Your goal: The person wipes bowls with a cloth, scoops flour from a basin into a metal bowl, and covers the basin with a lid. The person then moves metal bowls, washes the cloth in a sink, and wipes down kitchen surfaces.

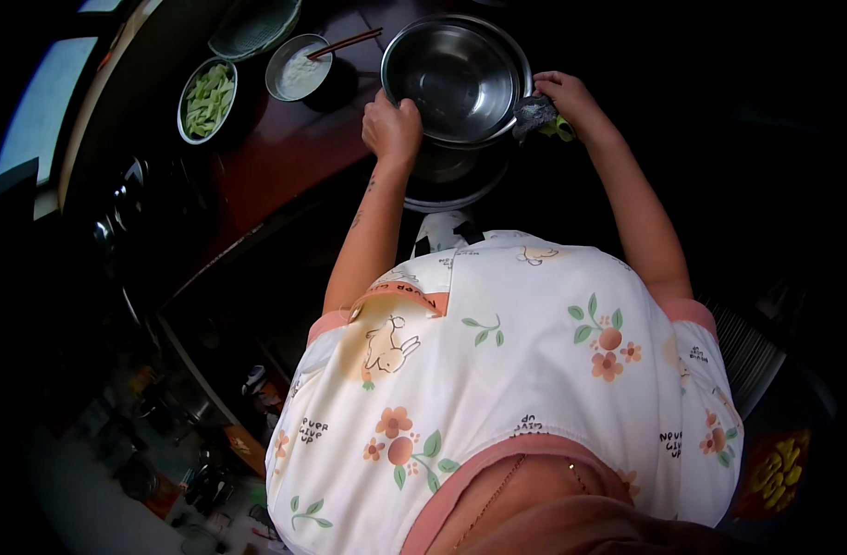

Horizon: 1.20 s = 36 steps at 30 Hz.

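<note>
A shiny metal bowl (447, 88) is held over the counter's edge at the top middle of the head view. A second rim shows around it, so it may sit inside another bowl. My left hand (393, 128) is closed on the near left side of the rim. At the right side of the bowl, my right hand (565, 97) has its fingers bent beside the rim. A crumpled grey cloth-like piece (536, 114) with a yellow-green part hangs under those fingers, against the bowl. Below the bowl, another metal basin (460, 199) shows in part.
On the dark red counter (276, 162) stand an oval dish of cut green vegetables (208, 102) and a bowl of white powder or paste (300, 76) with chopsticks (349, 42) across it. A clear basket (254, 26) lies behind. Cluttered items fill the lower left; the right is dark.
</note>
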Each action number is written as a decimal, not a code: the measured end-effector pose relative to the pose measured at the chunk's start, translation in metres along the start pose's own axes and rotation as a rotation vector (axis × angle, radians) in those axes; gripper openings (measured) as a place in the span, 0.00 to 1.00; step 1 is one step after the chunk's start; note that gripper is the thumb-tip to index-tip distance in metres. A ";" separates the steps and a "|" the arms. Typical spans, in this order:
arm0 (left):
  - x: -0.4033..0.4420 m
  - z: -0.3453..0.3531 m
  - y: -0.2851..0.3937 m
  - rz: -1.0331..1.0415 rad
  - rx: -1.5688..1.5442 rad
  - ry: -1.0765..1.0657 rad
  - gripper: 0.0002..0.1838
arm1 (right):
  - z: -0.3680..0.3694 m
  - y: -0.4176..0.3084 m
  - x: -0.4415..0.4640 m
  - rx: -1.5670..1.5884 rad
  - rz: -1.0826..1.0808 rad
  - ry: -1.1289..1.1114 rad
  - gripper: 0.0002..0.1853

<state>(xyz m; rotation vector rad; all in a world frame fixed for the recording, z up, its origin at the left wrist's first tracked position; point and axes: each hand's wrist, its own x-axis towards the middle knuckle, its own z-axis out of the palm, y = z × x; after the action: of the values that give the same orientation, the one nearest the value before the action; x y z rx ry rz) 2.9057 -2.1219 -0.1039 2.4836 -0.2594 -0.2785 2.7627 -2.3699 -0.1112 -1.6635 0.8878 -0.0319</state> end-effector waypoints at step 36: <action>0.010 -0.130 -0.027 -0.089 -0.886 0.242 0.09 | -0.051 -0.042 -0.033 -0.038 -0.136 0.146 0.15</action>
<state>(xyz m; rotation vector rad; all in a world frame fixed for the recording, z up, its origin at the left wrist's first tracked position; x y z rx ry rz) 2.9519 -2.0302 -0.0196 1.6257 0.0752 -0.0889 2.7377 -2.3930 -0.0452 -1.7724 0.8873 -0.2333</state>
